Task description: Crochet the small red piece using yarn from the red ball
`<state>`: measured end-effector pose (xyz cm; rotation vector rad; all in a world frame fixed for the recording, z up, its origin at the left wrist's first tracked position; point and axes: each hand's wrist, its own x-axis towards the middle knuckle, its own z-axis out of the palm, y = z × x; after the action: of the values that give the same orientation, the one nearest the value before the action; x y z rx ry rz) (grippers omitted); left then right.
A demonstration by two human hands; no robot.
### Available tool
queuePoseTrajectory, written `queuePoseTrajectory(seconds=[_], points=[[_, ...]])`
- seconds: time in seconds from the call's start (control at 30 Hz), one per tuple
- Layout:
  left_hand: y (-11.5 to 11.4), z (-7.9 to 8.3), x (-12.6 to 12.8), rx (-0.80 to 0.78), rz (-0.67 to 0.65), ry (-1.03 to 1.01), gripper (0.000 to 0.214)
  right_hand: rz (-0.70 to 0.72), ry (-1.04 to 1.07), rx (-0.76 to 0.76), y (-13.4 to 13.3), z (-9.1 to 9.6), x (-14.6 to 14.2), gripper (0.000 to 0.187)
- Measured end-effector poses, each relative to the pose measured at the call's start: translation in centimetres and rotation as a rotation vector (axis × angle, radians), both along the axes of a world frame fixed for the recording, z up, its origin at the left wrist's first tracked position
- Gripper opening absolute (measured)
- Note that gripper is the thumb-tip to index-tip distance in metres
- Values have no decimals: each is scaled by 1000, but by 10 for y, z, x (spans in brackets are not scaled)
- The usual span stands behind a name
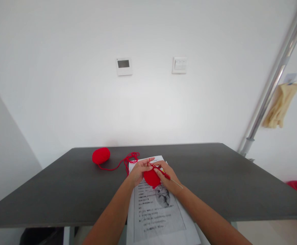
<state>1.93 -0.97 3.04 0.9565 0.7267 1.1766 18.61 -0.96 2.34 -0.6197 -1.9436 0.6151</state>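
Note:
Between my hands is a small round piece of red crochet work (151,178), held above a printed sheet. My left hand (139,171) pinches its left edge, with a strand of red yarn passing over the raised index finger. In my right hand (167,173) is a crochet hook (166,175) with a red grip and a thin metal shaft that slants down to the right. The hook's tip meets the top edge of the work, where fingers partly hide it. A loose strand runs left to a red yarn ball (101,155).
Printed papers (161,217) lie under my hands and hang over the front edge of the dark table (214,177). Behind stands a white wall with a switch plate (179,65). A metal pole (273,81) and pale gloves (281,105) are at right.

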Motion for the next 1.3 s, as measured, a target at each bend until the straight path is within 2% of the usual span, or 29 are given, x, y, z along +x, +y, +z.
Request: queuePoseTrajectory(seconds=[0.07, 0.2, 0.4, 0.63, 0.8, 0.93, 1.17, 1.23, 1.3], points=[[0, 0, -4, -5, -40, 15, 56, 24, 49, -62, 1, 2, 2, 16], [1, -1, -9, -7, -97, 33, 56, 71, 174, -79, 4, 5, 3, 13], [-2, 2, -9, -27, -69, 19, 54, 118, 162, -131, 6, 4, 4, 17], [-6, 7, -3, 16, -14, 101, 56, 77, 94, -37, 6, 1, 5, 14], [-4, 6, -7, 29, 11, 120, 59, 56, 117, 19, 3, 6, 5, 14], [-3, 6, -11, 31, 39, 106, 55, 25, 166, -68, -1, 11, 6, 14], [-3, 6, -16, -17, 21, 134, 50, 58, 303, -364, 1, 8, 2, 20], [-2, 5, -18, -26, 4, 127, 48, 80, 325, -400, 2, 8, 2, 21], [0, 2, -20, -21, -21, 99, 45, 99, 296, -366, 1, 10, 4, 20]])
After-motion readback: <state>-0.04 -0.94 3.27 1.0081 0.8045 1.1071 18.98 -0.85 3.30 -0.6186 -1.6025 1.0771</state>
